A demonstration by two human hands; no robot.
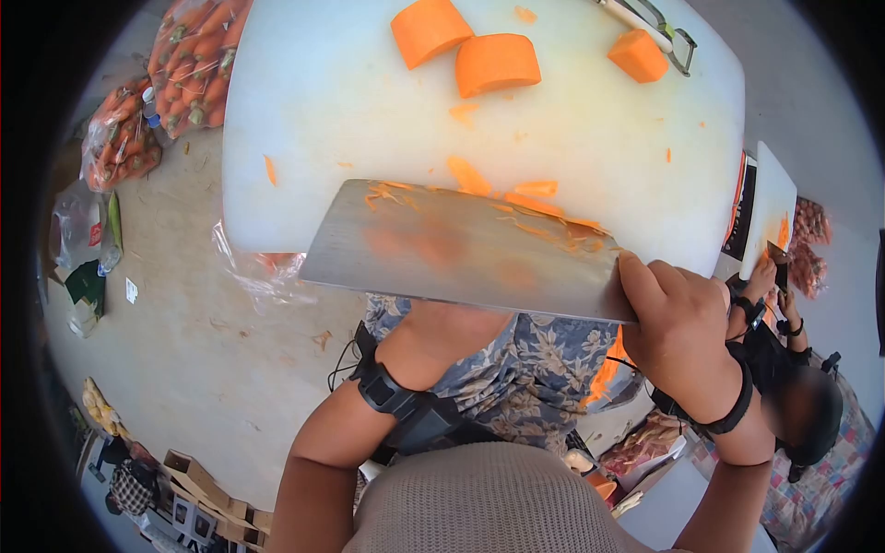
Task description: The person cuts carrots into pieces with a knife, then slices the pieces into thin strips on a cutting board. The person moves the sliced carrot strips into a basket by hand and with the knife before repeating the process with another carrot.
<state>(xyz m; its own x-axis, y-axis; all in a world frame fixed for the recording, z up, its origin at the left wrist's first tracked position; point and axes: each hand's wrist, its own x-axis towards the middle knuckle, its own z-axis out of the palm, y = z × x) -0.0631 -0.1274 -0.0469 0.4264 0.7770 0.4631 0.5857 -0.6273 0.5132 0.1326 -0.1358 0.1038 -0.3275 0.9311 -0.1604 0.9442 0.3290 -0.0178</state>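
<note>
My right hand [678, 318] is closed around the handle end of a wide cleaver [461, 249], held flat-side up in front of the cutting board [313, 111]. Orange carrot shreds [544, 221] cling along the blade's far edge. Only a bit of my left hand [461, 321] shows below the blade; its fingers are hidden behind the cleaver. On the white board lie two thick carrot pieces [498, 64] side by side, a smaller carrot chunk [638, 55] at the right, and scattered scraps. A peeler [668, 37] with a white handle lies beside the small chunk.
Clear bags of whole carrots [198, 64] stand on the floor at the left. To the right, another person [802, 405] works with a knife at a second white board [772, 203]. Cardboard boxes [198, 479] sit at the lower left. Carrot shreds [604, 373] show below my right hand.
</note>
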